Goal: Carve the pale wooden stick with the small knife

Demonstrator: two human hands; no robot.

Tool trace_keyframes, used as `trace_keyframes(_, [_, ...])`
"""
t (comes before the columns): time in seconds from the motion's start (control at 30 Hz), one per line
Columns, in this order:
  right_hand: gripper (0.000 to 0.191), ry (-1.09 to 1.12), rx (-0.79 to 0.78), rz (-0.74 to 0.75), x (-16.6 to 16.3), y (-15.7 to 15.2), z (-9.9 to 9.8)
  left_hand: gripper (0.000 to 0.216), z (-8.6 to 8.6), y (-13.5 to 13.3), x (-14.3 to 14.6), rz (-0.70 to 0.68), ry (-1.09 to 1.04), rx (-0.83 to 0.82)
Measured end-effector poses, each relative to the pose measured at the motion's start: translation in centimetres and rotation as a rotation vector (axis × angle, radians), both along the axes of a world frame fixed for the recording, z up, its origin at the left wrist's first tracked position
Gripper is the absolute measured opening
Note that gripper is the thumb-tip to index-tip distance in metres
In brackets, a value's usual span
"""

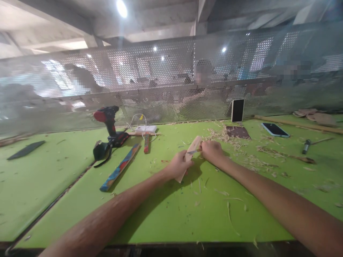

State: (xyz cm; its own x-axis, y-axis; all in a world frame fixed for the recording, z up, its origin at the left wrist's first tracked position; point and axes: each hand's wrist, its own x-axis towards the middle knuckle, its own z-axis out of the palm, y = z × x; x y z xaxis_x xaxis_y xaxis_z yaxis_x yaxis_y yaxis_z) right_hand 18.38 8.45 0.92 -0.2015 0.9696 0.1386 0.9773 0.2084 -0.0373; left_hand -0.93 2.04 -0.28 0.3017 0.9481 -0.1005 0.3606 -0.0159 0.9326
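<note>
My left hand (pixel 179 165) is closed around a flat pale strip of wood (pixel 195 142), which slants up to the right above the green table. In my right hand (pixel 211 150) is a carving knife (pixel 192 152); its blade lies across the face of the strip, just above my left fingers. Most of the knife's handle is hidden inside my right fist. A shadow from both hands falls on the tabletop below them.
Wood shavings (pixel 225 137) litter the green table (pixel 160 214). Left stand a cordless drill (pixel 109 125) and a painted strip (pixel 120 167). Toward the right are a phone (pixel 275 130), a propped dark-screened device (pixel 237 110) and a small dark tool (pixel 306 146). A perforated metal screen (pixel 166 82) borders the back.
</note>
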Motion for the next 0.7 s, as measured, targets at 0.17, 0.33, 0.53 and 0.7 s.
trace_keyframes(0.17, [0.026,0.041,-0.028,-0.026,0.9,0.7,-0.5,0.026,-0.5,0.3,-0.2,-0.021,-0.007,0.003])
trace_keyframes(0.33, [0.034,0.142,-0.061,-0.049,2.4,1.8,-1.1,0.020,-0.4,0.0,-0.1,-0.036,0.036,0.007])
trace_keyframes(0.53, [0.034,0.105,-0.031,-0.061,2.5,2.1,-0.9,0.023,-0.1,-0.2,-0.1,-0.025,0.062,0.000])
trace_keyframes(0.7, [0.030,0.136,-0.055,-0.055,2.5,1.9,-0.8,0.025,-0.1,0.1,-0.1,-0.038,0.046,-0.013])
